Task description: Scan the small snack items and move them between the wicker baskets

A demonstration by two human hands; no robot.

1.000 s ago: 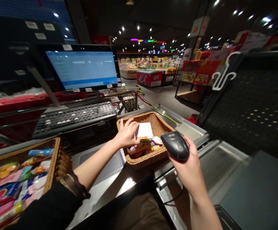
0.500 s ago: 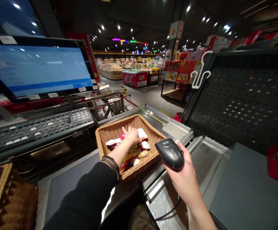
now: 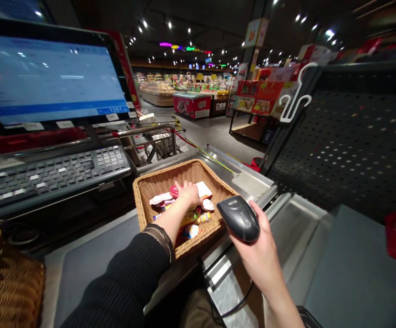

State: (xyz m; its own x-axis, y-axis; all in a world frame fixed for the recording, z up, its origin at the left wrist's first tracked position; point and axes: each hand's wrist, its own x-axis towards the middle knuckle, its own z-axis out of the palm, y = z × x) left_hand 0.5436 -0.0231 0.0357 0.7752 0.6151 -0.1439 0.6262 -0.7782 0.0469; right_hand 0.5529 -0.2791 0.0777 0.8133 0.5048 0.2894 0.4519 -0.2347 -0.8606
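My left hand (image 3: 187, 193) reaches into a wicker basket (image 3: 150, 187) on the steel checkout counter, fingers curled down among several small snack packets (image 3: 198, 218); what they grip is hidden. A white flat packet (image 3: 205, 189) lies just right of the hand. My right hand (image 3: 257, 248) holds a black barcode scanner (image 3: 239, 217) beside the basket's right edge, its cable (image 3: 234, 307) trailing down toward me.
A till screen (image 3: 48, 77) and keyboard (image 3: 48, 171) stand at the left. A second wicker basket (image 3: 7, 282) sits at the lower left. A dark perforated panel (image 3: 351, 146) with a white hook (image 3: 295, 102) rises at the right. A shopping trolley (image 3: 160, 141) stands behind the counter.
My left hand first held the white packet at the basket's middle, then pushed down among the packets and stays there. The view swung right; the scanner hand barely shifted.
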